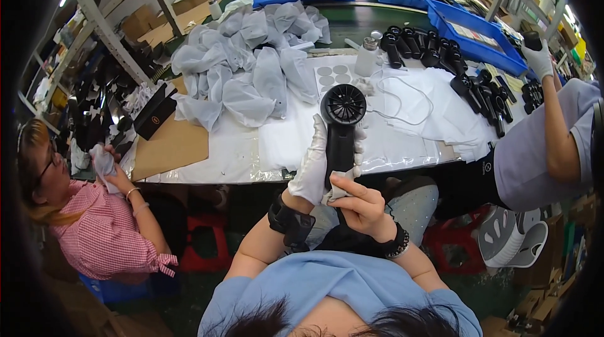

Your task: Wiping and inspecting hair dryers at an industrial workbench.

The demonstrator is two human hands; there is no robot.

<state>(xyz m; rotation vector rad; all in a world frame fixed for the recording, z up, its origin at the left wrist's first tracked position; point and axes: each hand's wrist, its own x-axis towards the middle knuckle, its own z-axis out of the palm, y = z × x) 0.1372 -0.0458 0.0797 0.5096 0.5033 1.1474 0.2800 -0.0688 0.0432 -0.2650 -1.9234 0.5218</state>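
A black handheld fan stands almost upright in front of me, its round grille at the top. My left hand, in a white glove, is wrapped round the fan's handle, with fingertips showing on its far right side. My bare right hand pinches a small whitish cloth against the handle's lower end. Just beyond the fan lie a sheet of round grey stickers and a stack of thin white sheets on the table.
Many translucent bagged items are heaped at the left of the table. A clear bottle, more black fans and a blue tray stand at the right. A person in checked clothing sits left; another person's gloved hand is at right.
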